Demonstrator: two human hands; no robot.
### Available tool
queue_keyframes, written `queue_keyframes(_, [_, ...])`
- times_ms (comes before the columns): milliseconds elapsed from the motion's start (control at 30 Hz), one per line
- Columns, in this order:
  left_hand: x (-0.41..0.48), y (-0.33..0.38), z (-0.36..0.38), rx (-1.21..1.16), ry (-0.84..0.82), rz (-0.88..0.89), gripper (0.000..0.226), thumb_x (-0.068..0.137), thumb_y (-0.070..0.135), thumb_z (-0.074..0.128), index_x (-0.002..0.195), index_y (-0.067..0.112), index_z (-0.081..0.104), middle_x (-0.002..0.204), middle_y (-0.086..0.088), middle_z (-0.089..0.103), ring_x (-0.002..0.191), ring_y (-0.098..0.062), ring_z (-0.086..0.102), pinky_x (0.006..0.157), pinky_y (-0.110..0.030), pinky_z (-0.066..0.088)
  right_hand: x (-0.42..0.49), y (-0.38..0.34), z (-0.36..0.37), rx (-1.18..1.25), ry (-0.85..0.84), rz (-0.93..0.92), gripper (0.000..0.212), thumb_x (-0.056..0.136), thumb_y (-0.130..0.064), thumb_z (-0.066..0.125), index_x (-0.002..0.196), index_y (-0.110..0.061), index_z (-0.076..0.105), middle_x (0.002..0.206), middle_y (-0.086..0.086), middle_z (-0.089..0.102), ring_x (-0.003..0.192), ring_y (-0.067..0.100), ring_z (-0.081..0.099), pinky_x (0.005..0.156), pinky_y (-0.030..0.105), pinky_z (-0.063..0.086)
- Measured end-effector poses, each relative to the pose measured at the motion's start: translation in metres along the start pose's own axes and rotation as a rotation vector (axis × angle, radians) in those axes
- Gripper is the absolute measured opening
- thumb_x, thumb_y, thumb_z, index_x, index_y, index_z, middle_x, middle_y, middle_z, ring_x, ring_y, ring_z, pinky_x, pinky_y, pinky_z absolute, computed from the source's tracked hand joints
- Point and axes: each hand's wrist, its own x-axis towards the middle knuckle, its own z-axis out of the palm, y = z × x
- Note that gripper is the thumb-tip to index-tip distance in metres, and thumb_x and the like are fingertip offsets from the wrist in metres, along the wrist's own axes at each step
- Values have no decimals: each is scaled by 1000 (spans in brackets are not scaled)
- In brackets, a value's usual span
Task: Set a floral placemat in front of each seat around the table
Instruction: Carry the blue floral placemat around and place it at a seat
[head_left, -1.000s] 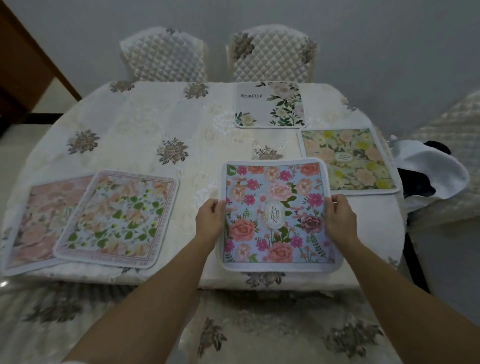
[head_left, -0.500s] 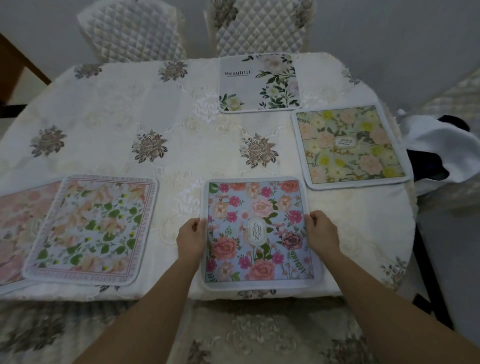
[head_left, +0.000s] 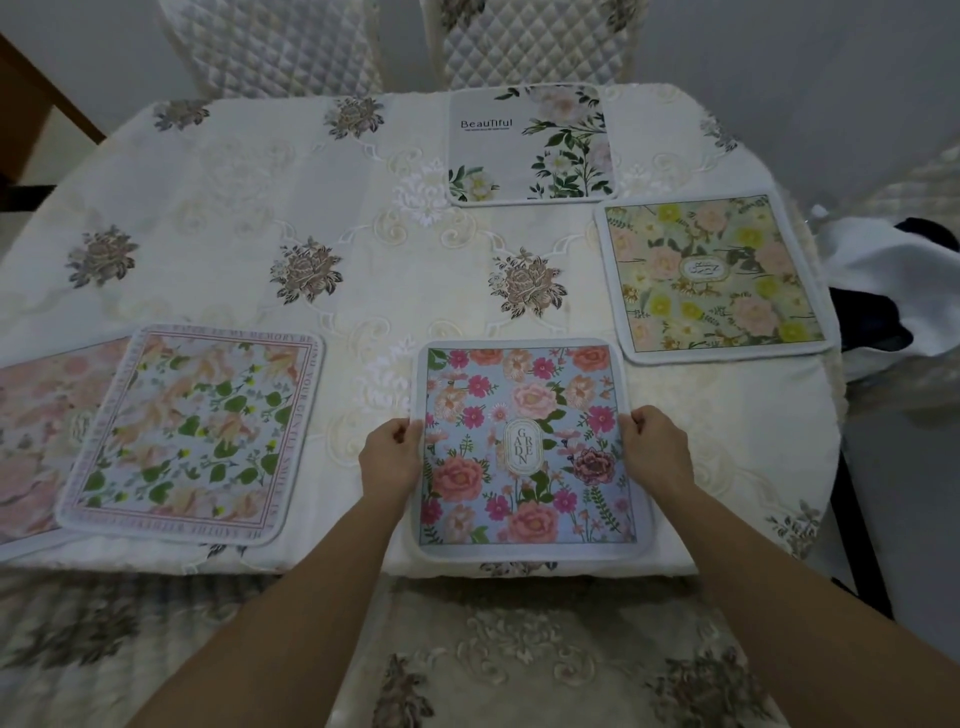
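A blue placemat with pink flowers (head_left: 524, 447) lies flat at the table's near edge. My left hand (head_left: 389, 457) pinches its left border and my right hand (head_left: 657, 452) pinches its right border. A white "Beautiful" placemat (head_left: 530, 143) lies at the far side before a chair. To the right lies a green-yellow floral placemat (head_left: 711, 278). At the left, a peach-and-green leafy placemat (head_left: 192, 436) overlaps a pale pink placemat (head_left: 31, 431).
The table wears a cream embroidered cloth (head_left: 311, 208) that hangs over the near edge. Two quilted chairs (head_left: 270, 47) stand at the far side. A white and dark cloth bundle (head_left: 883, 280) sits on a seat at the right.
The blue placemat came down from a lifted tilt and now lies flat at the near edge, with both hands still on its sides. The camera view moved closer over the table.
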Motion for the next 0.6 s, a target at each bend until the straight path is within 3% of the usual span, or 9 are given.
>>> queue_keyframes(267, [-4, 2, -2, 48, 49, -13, 26, 97, 29, 56, 109, 10, 67, 95, -1, 69, 90, -22, 66, 77, -33, 52, -7, 1, -4, -28, 34, -13, 23, 99, -34, 46, 100, -12, 53, 90, 7, 60, 76, 24, 56, 63, 34, 44])
queue_keyframes(433, [-10, 4, 4, 436, 130, 163, 44, 87, 30, 68, 121, 10, 50, 114, -10, 55, 100, -26, 55, 81, -39, 51, -21, 0, 3, -462, 317, -441, 24, 93, -26, 54, 107, -7, 54, 98, 13, 53, 80, 26, 51, 55, 35, 45])
queue_keyframes(533, [-15, 4, 20, 700, 145, 444, 45, 88, 28, 59, 129, 13, 47, 129, -13, 48, 116, -29, 48, 92, -42, 48, -25, -14, 24, -464, 246, -594, 34, 92, -25, 52, 120, -7, 53, 118, 14, 54, 102, 29, 54, 79, 40, 50])
queue_keyframes(600, [-17, 6, 38, 811, 18, 623, 50, 95, 36, 46, 141, 18, 37, 150, -10, 35, 137, -27, 35, 109, -46, 36, -30, -28, 45, -455, 150, -654, 43, 96, -30, 46, 134, -8, 46, 138, 14, 45, 128, 30, 43, 103, 45, 43])
